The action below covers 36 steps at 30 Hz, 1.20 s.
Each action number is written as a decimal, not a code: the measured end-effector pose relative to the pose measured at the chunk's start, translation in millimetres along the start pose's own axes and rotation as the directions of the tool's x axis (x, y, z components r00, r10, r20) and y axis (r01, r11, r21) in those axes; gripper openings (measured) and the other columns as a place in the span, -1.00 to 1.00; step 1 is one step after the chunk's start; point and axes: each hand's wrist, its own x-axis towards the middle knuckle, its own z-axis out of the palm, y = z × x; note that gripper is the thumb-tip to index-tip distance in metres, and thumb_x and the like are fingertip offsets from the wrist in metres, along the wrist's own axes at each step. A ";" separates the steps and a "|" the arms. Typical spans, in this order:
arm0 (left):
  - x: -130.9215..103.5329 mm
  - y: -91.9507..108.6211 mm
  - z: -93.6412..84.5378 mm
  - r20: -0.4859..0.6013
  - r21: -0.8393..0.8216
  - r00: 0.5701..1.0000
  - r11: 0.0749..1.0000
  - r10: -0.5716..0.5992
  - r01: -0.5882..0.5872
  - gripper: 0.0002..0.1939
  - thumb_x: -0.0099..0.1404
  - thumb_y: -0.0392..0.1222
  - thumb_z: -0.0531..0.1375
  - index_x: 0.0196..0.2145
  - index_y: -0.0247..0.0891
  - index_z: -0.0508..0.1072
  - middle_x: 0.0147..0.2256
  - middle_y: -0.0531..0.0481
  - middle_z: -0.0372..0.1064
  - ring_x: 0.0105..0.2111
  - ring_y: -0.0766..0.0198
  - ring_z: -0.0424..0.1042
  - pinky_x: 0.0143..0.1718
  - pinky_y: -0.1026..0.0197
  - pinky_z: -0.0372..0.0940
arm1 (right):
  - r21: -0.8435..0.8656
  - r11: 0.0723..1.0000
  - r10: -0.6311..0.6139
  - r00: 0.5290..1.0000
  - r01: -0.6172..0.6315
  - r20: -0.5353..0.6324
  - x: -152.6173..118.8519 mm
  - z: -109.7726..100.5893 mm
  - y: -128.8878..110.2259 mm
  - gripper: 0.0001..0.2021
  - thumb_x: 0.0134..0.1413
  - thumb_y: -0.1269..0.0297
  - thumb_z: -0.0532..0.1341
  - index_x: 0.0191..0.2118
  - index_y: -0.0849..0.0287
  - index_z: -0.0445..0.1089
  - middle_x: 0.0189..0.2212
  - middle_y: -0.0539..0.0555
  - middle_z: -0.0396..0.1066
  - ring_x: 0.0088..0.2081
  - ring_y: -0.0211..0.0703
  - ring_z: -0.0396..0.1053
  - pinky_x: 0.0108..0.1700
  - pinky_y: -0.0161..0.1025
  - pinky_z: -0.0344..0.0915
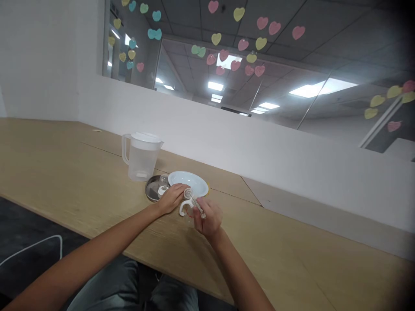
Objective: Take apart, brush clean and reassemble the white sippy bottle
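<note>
In the head view, my left hand (173,198) is closed, its fingertips at a small round translucent piece (188,193) with a ring-like rim. My right hand (209,216) pinches a thin stick-like tool (196,202), whose far end points into or against that round piece; I cannot tell which. Below them stands a clear cup or bottle with a white curved handle (182,210) and reddish markings, partly hidden by my right hand. Just beyond, a white oval bowl (202,185) sits beside a round metal tray (149,190) carrying a clear dome-shaped piece (164,180) with a white ring.
A translucent lidded pitcher (144,157) with a handle stands behind the tray, left of the bowl. The wooden table (81,185) meets a white wall (207,129) under a window with heart-shaped notes. A small pale strip (97,130) lies at the back left.
</note>
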 end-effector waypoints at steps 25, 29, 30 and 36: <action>0.1 -2.2 -0.7 -0.026 -0.073 0.998 0.995 -0.065 0.063 -0.65 0.38 -0.19 -0.10 -0.02 -0.31 0.36 -0.01 -0.13 0.34 0.03 0.23 0.28 0.11 0.10 0.19 | 0.113 0.984 -0.146 0.987 0.139 0.061 -6.4 0.3 3.1 -0.77 0.16 0.48 -0.11 -0.11 0.22 0.18 -0.64 -0.06 0.10 -0.60 -0.26 0.07 -0.52 -0.33 0.01; 0.5 0.4 -1.4 -0.018 -0.095 0.997 0.993 -0.073 0.071 -0.67 0.38 -0.17 -0.10 -0.07 -0.29 0.38 0.01 -0.12 0.32 0.04 0.24 0.26 0.12 0.10 0.17 | 0.096 0.985 -0.153 0.980 0.141 0.127 -3.4 2.8 2.2 -0.81 0.14 0.49 -0.08 -0.24 0.22 0.24 -0.65 -0.05 0.12 -0.60 -0.27 0.08 -0.52 -0.33 0.00; 0.7 1.4 -1.6 -0.020 -0.102 0.997 0.992 -0.074 0.072 -0.67 0.38 -0.16 -0.10 -0.10 -0.28 0.39 0.01 -0.11 0.31 0.05 0.24 0.26 0.11 0.10 0.17 | 0.097 0.986 -0.149 0.978 0.136 0.146 -2.7 3.3 1.9 -0.81 0.14 0.50 -0.08 -0.27 0.22 0.25 -0.64 -0.04 0.13 -0.60 -0.28 0.08 -0.51 -0.33 0.01; 1.3 6.1 -2.4 -0.027 -0.138 0.997 0.988 -0.073 0.069 -0.67 0.39 -0.14 -0.10 -0.13 -0.26 0.40 0.02 -0.10 0.31 0.06 0.23 0.25 0.10 0.10 0.18 | 0.086 0.990 -0.122 0.979 0.109 0.161 -3.0 3.0 1.7 -0.78 0.15 0.50 -0.09 -0.24 0.24 0.27 -0.63 -0.02 0.16 -0.57 -0.27 0.13 -0.50 -0.32 0.04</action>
